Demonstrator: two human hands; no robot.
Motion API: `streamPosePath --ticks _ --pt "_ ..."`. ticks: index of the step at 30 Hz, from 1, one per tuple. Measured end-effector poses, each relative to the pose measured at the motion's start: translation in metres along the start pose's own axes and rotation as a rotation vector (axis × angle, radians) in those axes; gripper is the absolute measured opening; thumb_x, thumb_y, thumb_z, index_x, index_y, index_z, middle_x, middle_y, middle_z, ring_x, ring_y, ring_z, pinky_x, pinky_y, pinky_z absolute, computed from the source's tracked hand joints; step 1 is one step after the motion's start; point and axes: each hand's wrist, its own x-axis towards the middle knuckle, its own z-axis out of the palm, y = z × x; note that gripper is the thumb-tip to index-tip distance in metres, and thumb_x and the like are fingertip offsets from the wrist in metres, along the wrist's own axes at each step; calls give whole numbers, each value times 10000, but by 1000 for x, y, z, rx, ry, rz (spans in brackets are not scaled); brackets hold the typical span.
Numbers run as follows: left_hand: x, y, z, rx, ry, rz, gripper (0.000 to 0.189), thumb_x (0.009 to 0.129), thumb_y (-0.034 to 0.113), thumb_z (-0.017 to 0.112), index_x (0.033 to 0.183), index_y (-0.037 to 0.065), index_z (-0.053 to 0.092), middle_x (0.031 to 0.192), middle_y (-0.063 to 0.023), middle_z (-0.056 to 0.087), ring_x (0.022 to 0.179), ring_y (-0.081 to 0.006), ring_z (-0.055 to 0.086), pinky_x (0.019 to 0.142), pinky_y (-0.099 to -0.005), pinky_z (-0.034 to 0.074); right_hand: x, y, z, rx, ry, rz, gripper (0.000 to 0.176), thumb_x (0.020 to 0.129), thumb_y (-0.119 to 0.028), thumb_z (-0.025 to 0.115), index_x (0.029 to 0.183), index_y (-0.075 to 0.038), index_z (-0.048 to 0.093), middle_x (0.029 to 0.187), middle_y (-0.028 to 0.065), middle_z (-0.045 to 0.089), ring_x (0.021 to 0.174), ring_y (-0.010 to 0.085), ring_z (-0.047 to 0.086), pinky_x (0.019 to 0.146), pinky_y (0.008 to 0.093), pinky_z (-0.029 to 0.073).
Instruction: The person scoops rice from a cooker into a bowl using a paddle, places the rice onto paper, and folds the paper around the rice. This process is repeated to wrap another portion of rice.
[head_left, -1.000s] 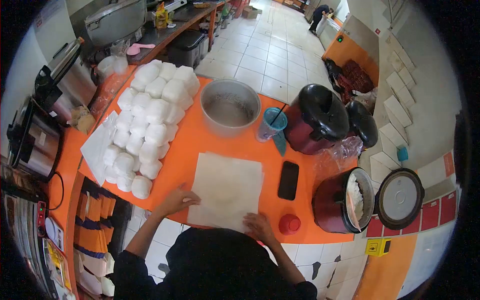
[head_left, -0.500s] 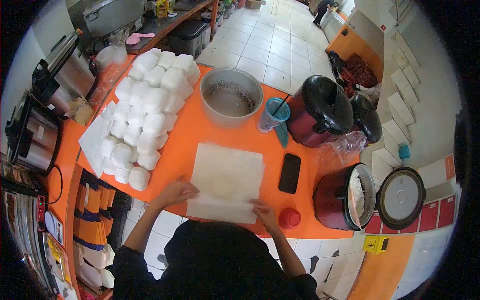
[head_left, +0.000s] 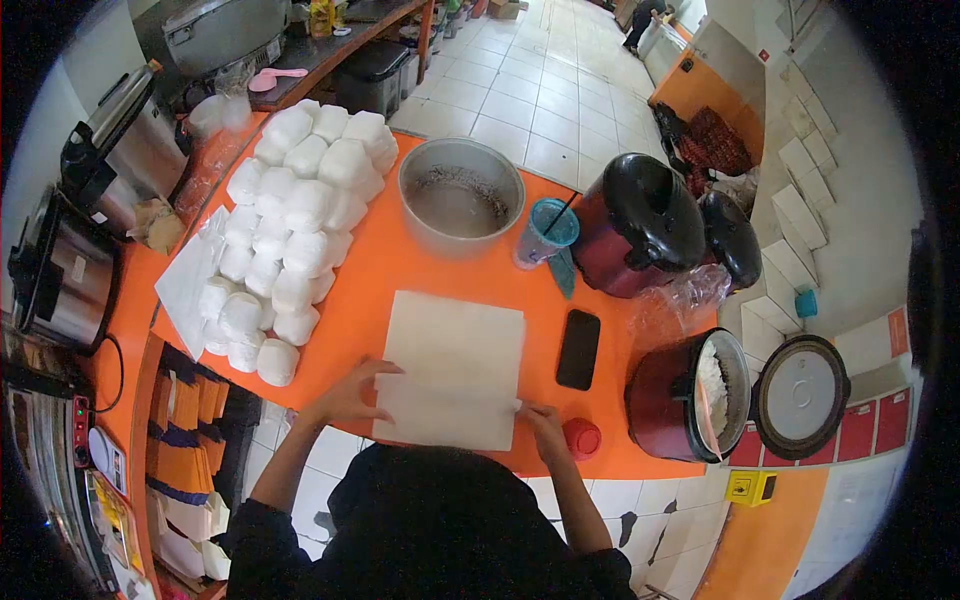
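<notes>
While the left hand [head_left: 352, 394] holds its fingers [head_left: 380, 367] apart at the paper [head_left: 455, 365] and the right hand [head_left: 545, 429] sits opposite, its grip unclear, light, even contact should avoid creases.

A pale cream, nearly square paper sheet [head_left: 452, 365] lies flat, slightly slanted, at the frame's lower centre.

Bright floor [head_left: 540, 95], bowed edges, 4 black corners; background perhaps soft.
</notes>
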Motion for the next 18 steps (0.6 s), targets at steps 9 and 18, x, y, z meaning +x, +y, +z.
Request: streamPosePath --ticks 9,18 --pt "30 -32 17 -457 284 -305 243 835 144 642 1026 -4 610 866 -45 646 806 -116 592 742 -262 470 -10 -71 39 -660 -187 -508 257 834 -190 620 1049 -50 605 1030 56 622 1038 166 553 943 329 399" --pt "47 -56 11 -409 315 -314 257 816 112 650 1032 -15 592 833 -51 646 768 -101 592 687 -250 469 4 -84 51 -536 -209 -142 223 816 -219 648 889 -8 643 794 33 644 758 123 585 729 296 467"
